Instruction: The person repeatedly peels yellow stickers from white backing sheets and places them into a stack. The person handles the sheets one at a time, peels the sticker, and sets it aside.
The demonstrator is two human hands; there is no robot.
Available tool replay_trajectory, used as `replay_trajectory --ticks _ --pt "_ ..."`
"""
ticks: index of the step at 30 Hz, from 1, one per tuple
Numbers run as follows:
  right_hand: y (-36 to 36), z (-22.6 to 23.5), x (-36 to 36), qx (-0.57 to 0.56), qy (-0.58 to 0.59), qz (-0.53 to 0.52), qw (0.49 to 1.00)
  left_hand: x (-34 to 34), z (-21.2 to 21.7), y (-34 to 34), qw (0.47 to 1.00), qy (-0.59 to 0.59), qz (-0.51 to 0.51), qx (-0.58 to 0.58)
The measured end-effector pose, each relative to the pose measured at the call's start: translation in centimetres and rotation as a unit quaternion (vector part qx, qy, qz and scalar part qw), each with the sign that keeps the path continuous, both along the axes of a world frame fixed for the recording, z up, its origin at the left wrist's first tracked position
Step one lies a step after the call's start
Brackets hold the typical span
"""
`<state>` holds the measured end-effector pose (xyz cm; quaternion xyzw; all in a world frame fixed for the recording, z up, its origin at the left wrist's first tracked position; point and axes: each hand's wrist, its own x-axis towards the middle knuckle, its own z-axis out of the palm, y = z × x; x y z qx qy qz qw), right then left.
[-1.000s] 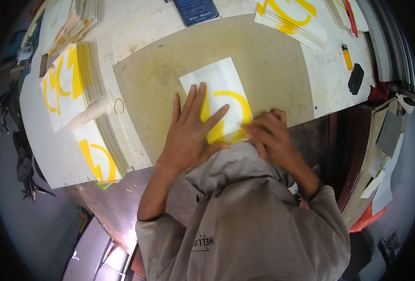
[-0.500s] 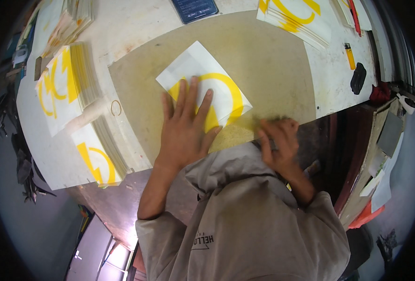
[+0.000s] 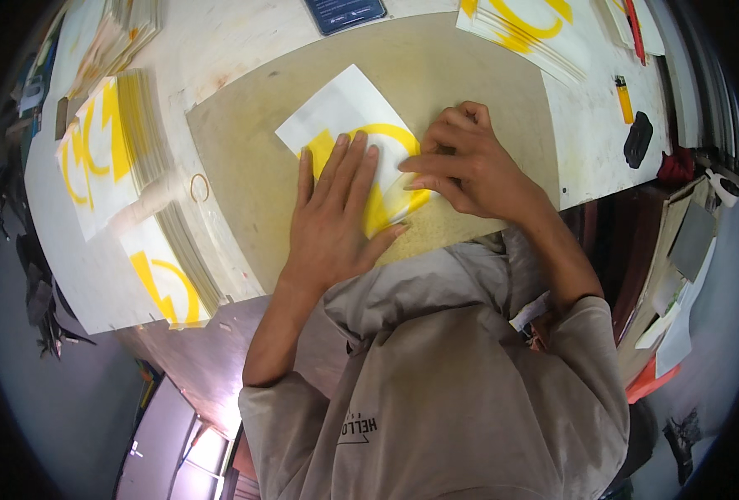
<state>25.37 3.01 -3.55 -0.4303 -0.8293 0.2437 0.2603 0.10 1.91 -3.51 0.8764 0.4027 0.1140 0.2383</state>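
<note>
A folded white paper (image 3: 342, 98) with bold yellow print lies tilted on the grey-brown board (image 3: 244, 142) in front of me. My left hand (image 3: 333, 200) rests flat across its lower left part, fingers stretched out, hiding some of the print. At the paper's right edge is my right hand (image 3: 469, 158). Its thumb and index finger close together on that edge, while the other fingers curl above the board. The exact fold under the fingertips is partly hidden.
Stacks of similar printed papers (image 3: 94, 158) stand on the left, with another pile (image 3: 523, 37) at the far right. A dark blue phone-shaped item (image 3: 344, 12) lies at the back. A rubber band (image 3: 199, 188), yellow lighter (image 3: 623, 100) and black object (image 3: 638, 140) lie on the white table.
My right hand has moved up from the table's front edge to the paper's right edge and closed its fingertips there. My left hand stays flat on the paper.
</note>
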Motion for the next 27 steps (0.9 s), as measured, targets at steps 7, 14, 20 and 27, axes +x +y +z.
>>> replay_trajectory --ticks 7,14,20,27 --pt "-0.3 0.4 1.5 -0.032 -0.036 -0.001 0.999 0.0 0.2 -0.2 0.999 0.048 -0.011 0.011" --pt "-1.4 1.0 5.1 -0.014 -0.046 -0.142 0.989 0.1 0.3 -0.4 0.996 0.082 -0.010 0.013" --pt "-8.8 0.6 3.8 -0.049 0.098 -0.382 0.918 0.2 0.2 -0.7 0.990 0.116 -0.058 0.051" --pt "-11.3 0.7 -0.2 -0.005 0.053 -0.243 0.968 0.4 1.4 0.8 0.990 0.090 -0.104 -0.033"
